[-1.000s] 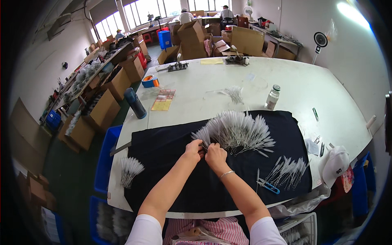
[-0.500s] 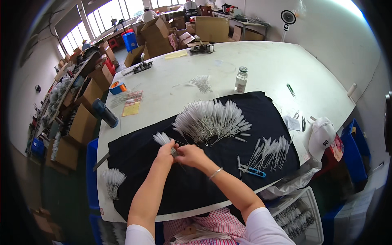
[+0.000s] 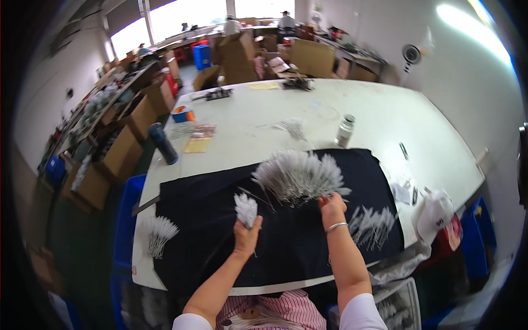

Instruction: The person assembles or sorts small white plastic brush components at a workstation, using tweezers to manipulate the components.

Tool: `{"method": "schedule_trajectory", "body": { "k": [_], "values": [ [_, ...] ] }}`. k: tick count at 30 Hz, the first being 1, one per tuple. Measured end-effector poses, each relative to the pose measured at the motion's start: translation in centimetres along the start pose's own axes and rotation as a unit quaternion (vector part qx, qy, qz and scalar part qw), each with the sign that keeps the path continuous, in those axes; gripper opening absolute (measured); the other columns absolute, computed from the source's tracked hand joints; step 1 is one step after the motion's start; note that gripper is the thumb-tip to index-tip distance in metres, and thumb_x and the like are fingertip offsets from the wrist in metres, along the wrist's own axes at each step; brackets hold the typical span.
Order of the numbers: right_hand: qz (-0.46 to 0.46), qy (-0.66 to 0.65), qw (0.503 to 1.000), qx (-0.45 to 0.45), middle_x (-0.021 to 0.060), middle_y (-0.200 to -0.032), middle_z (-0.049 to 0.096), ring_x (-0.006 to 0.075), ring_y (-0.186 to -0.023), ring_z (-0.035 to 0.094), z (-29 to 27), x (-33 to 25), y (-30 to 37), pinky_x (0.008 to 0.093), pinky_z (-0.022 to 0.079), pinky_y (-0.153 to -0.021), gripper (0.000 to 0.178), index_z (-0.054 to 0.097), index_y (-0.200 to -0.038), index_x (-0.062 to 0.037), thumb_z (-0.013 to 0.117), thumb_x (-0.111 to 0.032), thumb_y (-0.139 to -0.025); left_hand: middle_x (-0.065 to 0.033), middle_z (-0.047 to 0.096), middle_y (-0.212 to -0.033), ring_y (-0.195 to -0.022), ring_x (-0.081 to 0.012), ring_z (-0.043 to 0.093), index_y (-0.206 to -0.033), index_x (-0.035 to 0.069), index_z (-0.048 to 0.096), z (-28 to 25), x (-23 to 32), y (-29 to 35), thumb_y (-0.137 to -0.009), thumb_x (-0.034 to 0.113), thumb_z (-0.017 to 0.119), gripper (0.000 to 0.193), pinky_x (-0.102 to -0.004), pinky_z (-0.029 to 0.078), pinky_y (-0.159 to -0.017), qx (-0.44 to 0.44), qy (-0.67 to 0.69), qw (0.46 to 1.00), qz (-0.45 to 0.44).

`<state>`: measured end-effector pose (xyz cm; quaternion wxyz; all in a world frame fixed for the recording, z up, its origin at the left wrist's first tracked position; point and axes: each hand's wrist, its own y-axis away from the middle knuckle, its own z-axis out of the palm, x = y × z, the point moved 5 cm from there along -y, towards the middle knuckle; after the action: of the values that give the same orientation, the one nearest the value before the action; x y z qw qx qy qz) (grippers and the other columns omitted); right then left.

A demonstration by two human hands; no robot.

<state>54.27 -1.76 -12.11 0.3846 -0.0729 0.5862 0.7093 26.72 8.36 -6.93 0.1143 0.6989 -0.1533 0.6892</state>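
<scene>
White feathery bundle (image 3: pixel 246 209) gripped upright in left hand (image 3: pixel 247 237); right hand (image 3: pixel 331 209) closed at fanned white pile (image 3: pixel 300 176) on black cloth (image 3: pixel 209 220).

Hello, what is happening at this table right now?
A person sits at a large white table with a black cloth spread on it. The left hand holds up a small bunch of white feathers in a closed grip. The right hand touches the edge of the big fan-shaped feather pile. Smaller feather piles lie at the left and the right.
</scene>
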Motion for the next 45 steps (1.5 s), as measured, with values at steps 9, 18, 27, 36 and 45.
{"method": "schedule_trajectory", "body": {
  "k": [9, 18, 27, 36, 45],
  "values": [
    [-0.177, 0.102, 0.978, -0.028, 0.0124, -0.078, 0.059, 0.0256, -0.066, 0.06, 3.4, 0.2, -6.4, 0.0409, 0.048, -0.052, 0.016, 0.058, -0.084, 0.0016, 0.068, -0.006, -0.074, -0.0086, 0.064, -0.086, -0.076, -0.0201, 0.063, -0.108, -0.001, 0.051, -0.8, -3.2, 2.2, -0.082, 0.014, 0.063, 0.032, -0.0305, 0.048, -0.068, 0.052, -0.041, 0.993, 0.093],
    [-0.488, 0.467, 0.737, 0.003, 0.022, -0.088, 0.063, 0.0394, -0.086, 0.059, 3.7, -4.5, 0.6, 0.0441, 0.045, -0.076, 0.028, 0.057, -0.087, 0.0023, 0.054, -0.022, -0.072, -0.0007, 0.051, -0.073, -0.055, -0.009, 0.046, -0.11, 0.008, 0.05, -1.3, 1.0, 2.0, -0.083, 0.005, 0.061, 0.03, -0.0279, 0.038, -0.055, -0.083, 0.472, 0.859, -0.182],
    [-0.399, 0.558, 0.724, -0.064, 0.0206, -0.094, 0.065, 0.0298, -0.089, 0.063, 5.2, -1.5, -1.9, 0.0369, 0.048, -0.075, 0.054, 0.064, -0.092, 0.0041, 0.073, -0.042, -0.065, -0.0036, 0.053, -0.075, -0.057, -0.0121, 0.049, -0.109, 0.009, 0.05, -2.9, 2.7, 5.2, -0.079, 0.001, 0.06, 0.033, -0.0288, 0.041, -0.052, -0.074, 0.518, 0.825, -0.214],
    [-0.389, 0.55, 0.739, 0.004, 0.0249, -0.097, 0.062, 0.0369, -0.098, 0.059, 3.0, -4.3, -0.4, 0.0397, 0.046, -0.084, 0.037, 0.065, -0.09, 0.0053, 0.058, -0.022, -0.067, -0.0042, 0.054, -0.076, -0.058, -0.0139, 0.051, -0.104, 0.009, 0.05, -2.1, -0.4, 6.9, -0.081, 0.006, 0.062, 0.026, -0.0302, 0.044, -0.053, -0.089, 0.525, 0.812, -0.24],
    [-0.633, 0.439, 0.631, -0.091, 0.0259, -0.081, 0.06, 0.0434, -0.075, 0.058, 3.1, -4.1, 9.1, 0.046, 0.045, -0.068, 0.024, 0.051, -0.076, 0.0059, 0.051, -0.017, -0.083, -0.011, 0.06, -0.094, -0.073, -0.0193, 0.06, -0.112, 0.01, 0.047, -2.9, 0.2, 7.0, -0.083, 0.006, 0.059, 0.031, -0.0356, 0.052, -0.069, -0.079, 0.503, 0.832, -0.221]
  ]
}}
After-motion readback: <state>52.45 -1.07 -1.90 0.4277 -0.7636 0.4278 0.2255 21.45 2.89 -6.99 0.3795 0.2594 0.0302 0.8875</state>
